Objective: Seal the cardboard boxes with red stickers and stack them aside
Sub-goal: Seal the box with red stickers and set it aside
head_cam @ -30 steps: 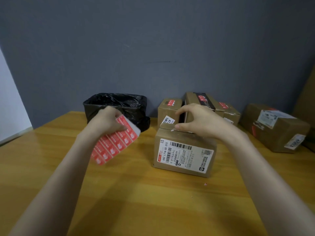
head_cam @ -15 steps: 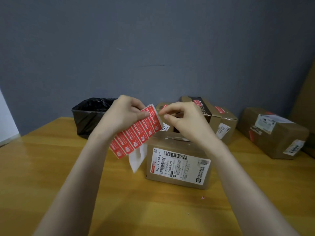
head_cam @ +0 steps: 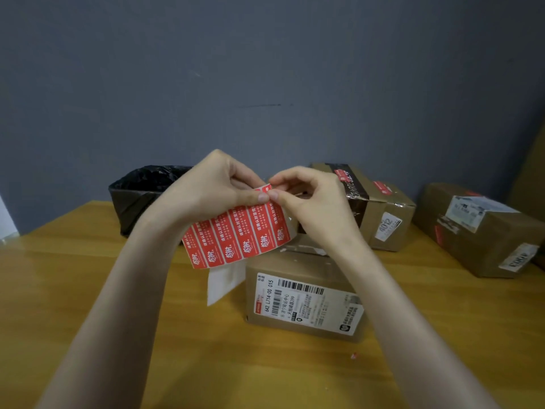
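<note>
1. The left hand [head_cam: 212, 190] is holding a sheet of red stickers [head_cam: 239, 231] up above the worktop [head_cam: 88, 290], with its thumb pressing the top edge and its fingers curling behind.
2. The right hand [head_cam: 312, 202] is pinching the sheet's top right corner between thumb and forefinger, apparently working one sticker loose. I cannot tell whether any of it is lifting yet.
3. The near box [head_cam: 303, 293] is sitting on the worktop just below the hands, its shipping label facing the near side. No red sticker is showing on it, so it is probably waiting to be sealed.
4. A strip of bare white backing [head_cam: 221, 281] is hanging under the sheet, suggesting that several stickers are already used.
5. At the far right, a box with black tape [head_cam: 380, 214] is showing red stickers, and a long box [head_cam: 477, 228] is showing red marks too small to read. These are lying side by side, not piled up.
6. Peeling, sealing the near box and moving it aside are looking like the steps left.
</note>
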Available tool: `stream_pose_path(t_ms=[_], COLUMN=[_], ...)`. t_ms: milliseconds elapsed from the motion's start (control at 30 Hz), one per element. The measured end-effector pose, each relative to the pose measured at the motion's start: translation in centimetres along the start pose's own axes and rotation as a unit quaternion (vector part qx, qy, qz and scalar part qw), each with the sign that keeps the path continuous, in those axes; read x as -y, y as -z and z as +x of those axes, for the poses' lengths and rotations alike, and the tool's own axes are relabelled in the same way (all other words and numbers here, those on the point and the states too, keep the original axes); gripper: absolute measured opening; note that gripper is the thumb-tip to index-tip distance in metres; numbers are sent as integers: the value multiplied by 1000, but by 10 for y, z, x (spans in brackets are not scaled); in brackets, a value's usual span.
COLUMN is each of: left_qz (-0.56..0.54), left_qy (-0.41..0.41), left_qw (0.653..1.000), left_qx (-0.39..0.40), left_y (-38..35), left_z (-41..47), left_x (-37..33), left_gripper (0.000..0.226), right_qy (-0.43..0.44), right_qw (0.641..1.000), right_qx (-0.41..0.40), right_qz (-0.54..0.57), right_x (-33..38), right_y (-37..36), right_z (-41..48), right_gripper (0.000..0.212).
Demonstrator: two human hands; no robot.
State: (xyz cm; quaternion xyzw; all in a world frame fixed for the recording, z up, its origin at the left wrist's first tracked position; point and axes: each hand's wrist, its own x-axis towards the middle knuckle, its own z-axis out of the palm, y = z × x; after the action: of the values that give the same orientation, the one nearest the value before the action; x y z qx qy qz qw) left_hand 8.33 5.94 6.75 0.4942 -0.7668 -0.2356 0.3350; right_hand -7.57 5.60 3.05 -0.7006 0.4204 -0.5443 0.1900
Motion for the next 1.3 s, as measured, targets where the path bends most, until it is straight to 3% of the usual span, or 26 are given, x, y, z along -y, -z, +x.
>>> stream_pose_path(t_ms=[200, 400, 733, 867, 1033, 1300], left_qz=[17, 16, 29, 46, 38, 29], left_qy=[-3, 12, -3, -2, -8, -14], left_qw=[998, 1000, 1000, 999, 999, 998], left_qx=[52, 25, -8, 18, -26, -45], left_y=[5, 0, 0, 2, -2, -4], left_z=[-2, -1, -2, -4, -1, -2], left_x=[0, 0, 0, 0, 0, 1], left_gripper=[14, 10, 14, 14, 13, 16], right_qy=[-17, 3, -17, -26, -21, -11], right_qw=[1000, 998, 999, 999, 999, 999], right_qx=[-9, -58, -37, -26, -22, -8], right_qz=[23, 15, 11, 16, 32, 37], right_x=[0, 1, 3, 0, 1, 0], right_y=[1, -2, -4, -6, -7, -6], right_z=[1, -2, -3, -2, -2, -3], right_gripper=[11, 26, 5, 7, 18, 9])
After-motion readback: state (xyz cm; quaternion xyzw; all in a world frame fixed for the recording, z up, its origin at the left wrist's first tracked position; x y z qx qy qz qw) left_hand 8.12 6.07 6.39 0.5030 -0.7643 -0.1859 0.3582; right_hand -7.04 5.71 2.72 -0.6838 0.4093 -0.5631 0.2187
